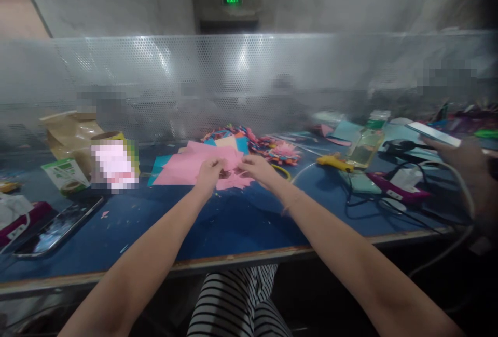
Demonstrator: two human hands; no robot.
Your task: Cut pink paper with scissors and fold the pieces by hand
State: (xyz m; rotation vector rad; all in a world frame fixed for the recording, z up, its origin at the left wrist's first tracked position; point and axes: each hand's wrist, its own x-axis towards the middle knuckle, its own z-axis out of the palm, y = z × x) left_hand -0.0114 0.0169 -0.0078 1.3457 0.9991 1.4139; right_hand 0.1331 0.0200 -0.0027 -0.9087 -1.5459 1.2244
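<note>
Grip: left hand and right hand both pinched narrow on a small pink paper piece, one from each side; exact fingertip contact blurred. Two-sided hold probably kept the light piece steady.
Table, near part: smartphone lay flat by the front edge, left of the forearms, presumably out of their way.
Paper stock: pink paper sheets overlapped loosely beside the left hand, likely for short reach; blue paper showed beneath.
Right side: yellow tool, possibly a glue gun, lay beside an upright green-capped bottle.
Behind hands: fringed paper decorations sat heaped, perhaps to spare the working spot.
Far: perforated partition stood behind the table.
</note>
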